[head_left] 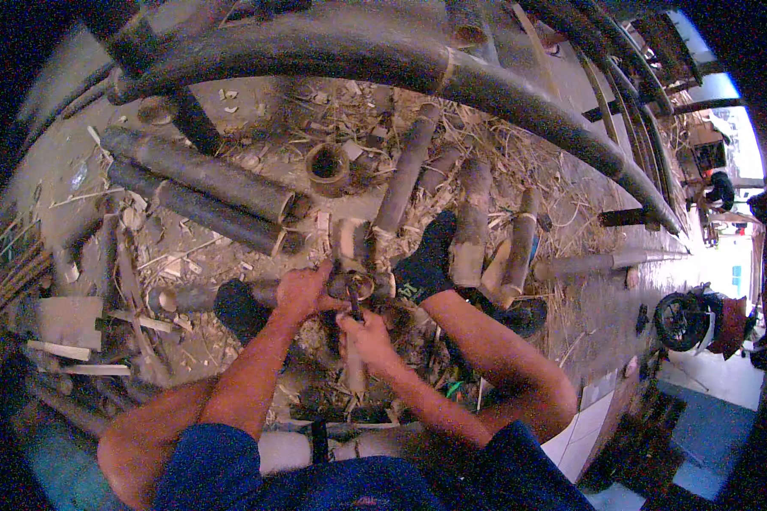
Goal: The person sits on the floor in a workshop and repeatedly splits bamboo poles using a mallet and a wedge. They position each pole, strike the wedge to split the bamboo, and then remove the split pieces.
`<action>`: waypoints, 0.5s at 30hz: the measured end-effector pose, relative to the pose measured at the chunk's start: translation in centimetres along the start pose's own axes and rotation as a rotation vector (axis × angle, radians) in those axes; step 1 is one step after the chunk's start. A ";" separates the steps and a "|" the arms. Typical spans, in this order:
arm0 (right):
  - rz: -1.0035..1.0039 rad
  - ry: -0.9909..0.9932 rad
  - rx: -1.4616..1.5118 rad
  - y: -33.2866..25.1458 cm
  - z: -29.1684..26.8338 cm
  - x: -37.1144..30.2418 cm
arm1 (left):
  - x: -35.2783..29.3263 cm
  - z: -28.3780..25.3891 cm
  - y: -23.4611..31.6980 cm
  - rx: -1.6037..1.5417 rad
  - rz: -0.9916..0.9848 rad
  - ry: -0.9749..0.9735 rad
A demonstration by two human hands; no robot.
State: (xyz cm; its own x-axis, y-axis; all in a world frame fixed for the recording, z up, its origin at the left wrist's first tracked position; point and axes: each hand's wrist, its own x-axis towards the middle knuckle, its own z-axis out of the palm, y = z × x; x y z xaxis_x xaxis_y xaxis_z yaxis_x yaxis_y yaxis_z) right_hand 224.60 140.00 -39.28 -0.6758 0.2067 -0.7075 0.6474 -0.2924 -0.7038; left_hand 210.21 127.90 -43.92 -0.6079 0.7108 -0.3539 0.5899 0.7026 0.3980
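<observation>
A short bamboo section (350,243), its bark partly stripped to pale wood, lies between my feet with its open end towards me. My left hand (302,291) is closed on the left side of it, close to the rim. My right hand (368,337) wraps round a narrow dark tool (354,300), whose far end reaches the open end of the bamboo. Whether that tool is a knife or a chisel does not show. Dark footwear covers my left foot (241,308) and my right foot (426,258), one on each side of the work.
Two long bamboo tubes (213,175) lie at the left. A short bamboo ring (327,168) stands beyond my hands, with cut bamboo pieces (472,217) to the right. A thick pole (315,55) spans the far side. Shavings (562,230) litter the floor. A motorbike (686,321) stands far right.
</observation>
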 end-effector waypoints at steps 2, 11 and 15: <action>0.062 0.108 0.283 -1.8 2.8 -0.5 | -0.1 0.1 0.1 0.044 -0.016 0.000; 0.189 0.160 0.892 -4.5 5.4 2.8 | -0.3 -0.9 0.8 0.084 -0.076 0.000; 0.220 0.090 0.565 -0.4 0.1 -2.2 | 0.0 -0.4 0.8 -0.001 -0.105 -0.005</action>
State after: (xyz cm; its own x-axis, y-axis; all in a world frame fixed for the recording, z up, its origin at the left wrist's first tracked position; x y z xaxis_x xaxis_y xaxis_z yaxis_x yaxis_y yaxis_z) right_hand 225.81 139.61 -37.48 -0.4986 0.1561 -0.8526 0.4648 -0.7821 -0.4150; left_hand 210.42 128.47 -43.26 -0.6639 0.6334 -0.3976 0.5223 0.7732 0.3597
